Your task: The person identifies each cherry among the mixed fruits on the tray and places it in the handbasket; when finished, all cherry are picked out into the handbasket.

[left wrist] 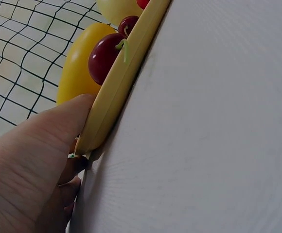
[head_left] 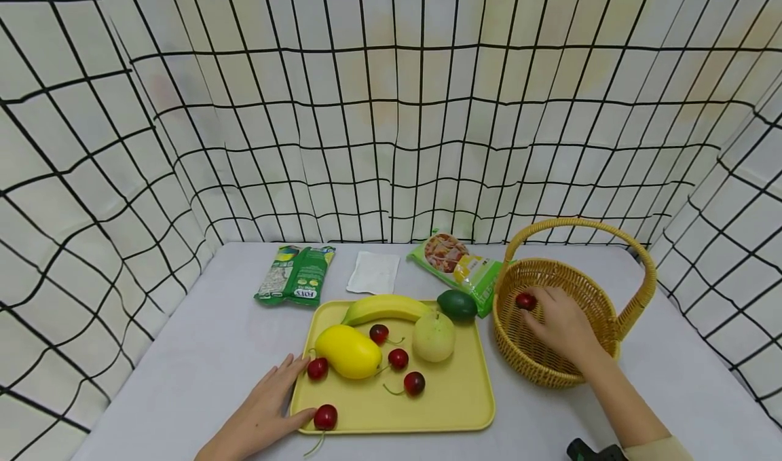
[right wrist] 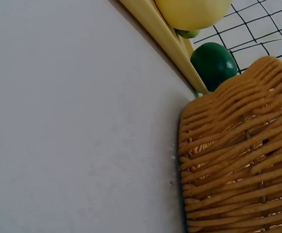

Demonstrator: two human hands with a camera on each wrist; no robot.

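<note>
My right hand (head_left: 561,322) reaches inside a wicker basket (head_left: 534,373) and pinches a red cherry (head_left: 525,301) at its fingertips. Against the left edge of a yellow tray (head_left: 452,410) rests my left hand (head_left: 259,410), fingers extended and thumb at the front corner beside a cherry (head_left: 326,417). The left wrist view has the thumb (left wrist: 75,109) on the tray's rim. Several more cherries lie on the tray with a yellow mango (head_left: 348,351), a banana (head_left: 391,307), a round pear (head_left: 434,337) and a dark green avocado (head_left: 457,304). The right hand is hidden in the right wrist view.
Behind the tray lie a green snack packet (head_left: 297,274), a white folded tissue (head_left: 373,272) and a green food bag (head_left: 458,264). The basket's tall handle (head_left: 574,223) arches over it. Black netting surrounds the table's back and sides. A black object (head_left: 592,451) sits by the right forearm.
</note>
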